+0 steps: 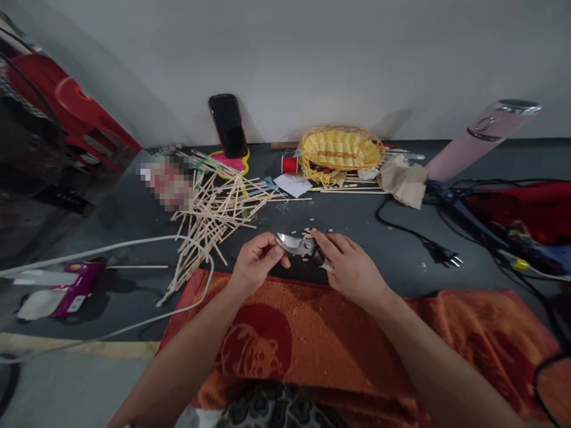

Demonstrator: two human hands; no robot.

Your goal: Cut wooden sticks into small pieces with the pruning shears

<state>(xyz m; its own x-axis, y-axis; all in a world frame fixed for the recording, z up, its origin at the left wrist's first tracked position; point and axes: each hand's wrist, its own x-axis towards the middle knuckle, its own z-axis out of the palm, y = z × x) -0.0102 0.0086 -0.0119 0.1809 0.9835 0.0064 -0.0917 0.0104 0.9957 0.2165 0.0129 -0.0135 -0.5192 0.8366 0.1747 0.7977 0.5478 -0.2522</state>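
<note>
My right hand [352,261] is wrapped around the handles of a pair of pruning shears [292,242], whose metal blades point left. Close by the blade tips is my left hand [259,259], its thumb and fingers pinched together. Whatever sits in that pinch is too small or hidden to make out. Several short cut stick pieces [307,230] lie on the dark table just beyond the shears. A loose heap of thin wooden sticks [223,208] spreads out to the left, past my left hand. An orange towel [321,333] lies beneath my forearms.
Along the wall are a phone [228,125] leaning upright, a red thread spool [289,164], a yellow woven basket [342,148] and a pink bottle [482,142]. A black plug [441,254] lies right. A white cable [147,318] loops past a purple power strip [75,289] at left.
</note>
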